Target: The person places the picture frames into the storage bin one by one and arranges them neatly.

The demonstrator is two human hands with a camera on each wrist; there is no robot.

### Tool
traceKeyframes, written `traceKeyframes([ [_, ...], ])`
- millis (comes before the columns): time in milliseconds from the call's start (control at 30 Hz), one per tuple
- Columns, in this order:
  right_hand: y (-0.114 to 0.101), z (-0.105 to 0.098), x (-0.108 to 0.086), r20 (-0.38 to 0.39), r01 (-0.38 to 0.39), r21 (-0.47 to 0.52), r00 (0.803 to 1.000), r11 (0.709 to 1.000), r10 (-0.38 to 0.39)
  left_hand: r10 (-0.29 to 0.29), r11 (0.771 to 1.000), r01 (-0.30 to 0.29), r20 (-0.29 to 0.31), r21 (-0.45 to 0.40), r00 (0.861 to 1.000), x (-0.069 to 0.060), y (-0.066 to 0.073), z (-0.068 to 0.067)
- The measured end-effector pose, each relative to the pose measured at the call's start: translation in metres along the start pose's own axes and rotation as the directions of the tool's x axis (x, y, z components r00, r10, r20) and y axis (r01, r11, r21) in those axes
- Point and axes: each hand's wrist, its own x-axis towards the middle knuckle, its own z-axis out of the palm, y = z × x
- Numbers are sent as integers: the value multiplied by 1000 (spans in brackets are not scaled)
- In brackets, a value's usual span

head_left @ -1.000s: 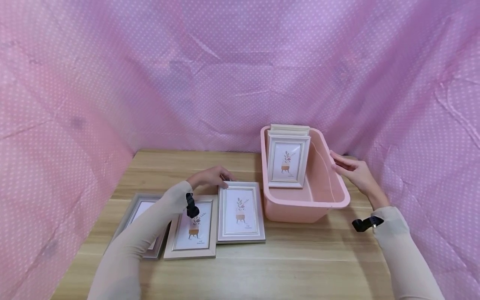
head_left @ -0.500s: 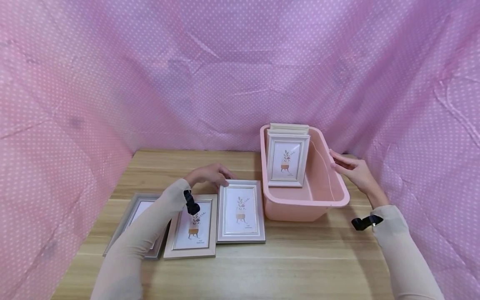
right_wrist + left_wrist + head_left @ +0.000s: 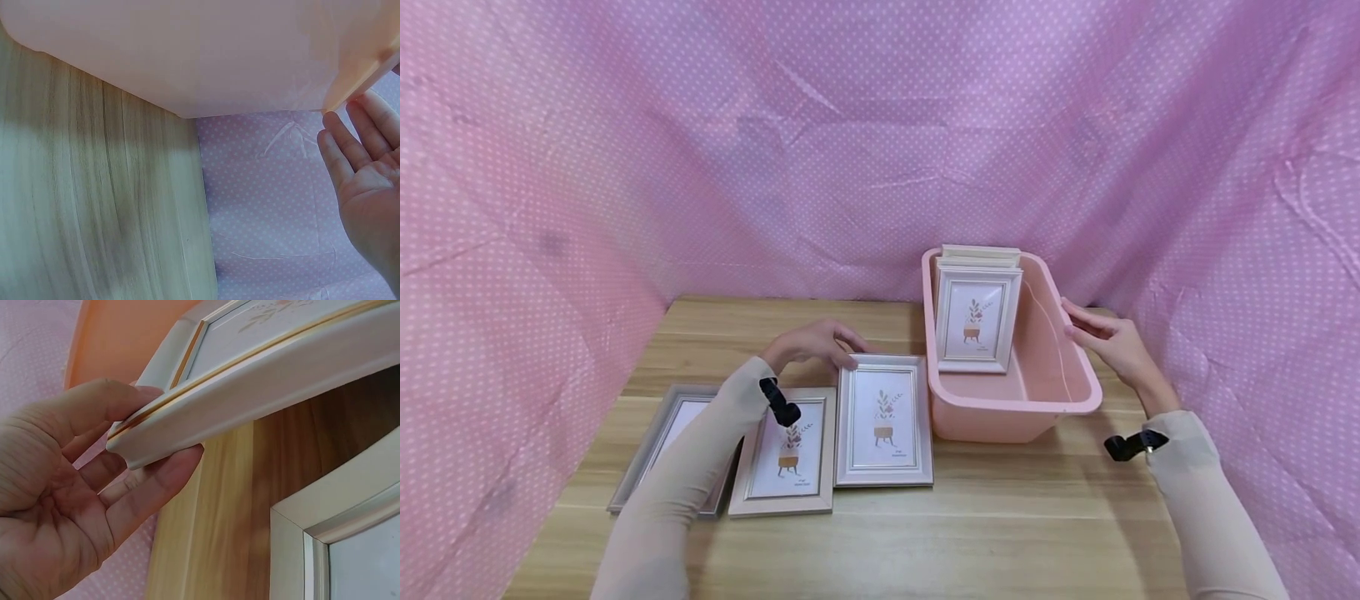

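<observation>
My left hand [image 3: 811, 343] pinches the top left corner of a white picture frame [image 3: 883, 473]. In the left wrist view, the thumb lies on top of this frame [image 3: 206, 419] with fingers beneath, and that end is raised off the table. My right hand [image 3: 1116, 350] holds the right rim of a pink plastic bin [image 3: 992, 425]; the right wrist view shows its fingers straight against the rim, the thumb mostly hidden. Inside the bin, several picture frames stand against the left wall, a white one [image 3: 976, 367] in front.
A cream picture frame [image 3: 826, 442] lies left of the raised one. Farther left, a grey picture frame [image 3: 647, 454] is partly covered by the left forearm. All lie on a wooden table [image 3: 970, 542]. Pink dotted cloth [image 3: 880, 150] hangs behind and at both sides.
The left hand has drawn slightly back and left, and the far end of the white picture frame has risen from the table. The right hand and bin are nearly still.
</observation>
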Motion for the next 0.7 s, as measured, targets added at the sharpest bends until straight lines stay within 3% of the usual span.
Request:
traceKeyframes([
  [200, 0, 0, -1, 1, -8, 6, 1000, 1000, 8, 30, 999, -31, -29, -23, 999, -3, 5, 2],
  [467, 0, -1, 0, -1, -30, -34, 1000, 999, 30, 121, 991, -125, -71, -55, 990, -6, 3, 3],
  [700, -2, 0, 0, 1, -35, -18, 999, 999, 35, 131, 989, -139, -133, -55, 982, -10, 8, -2],
])
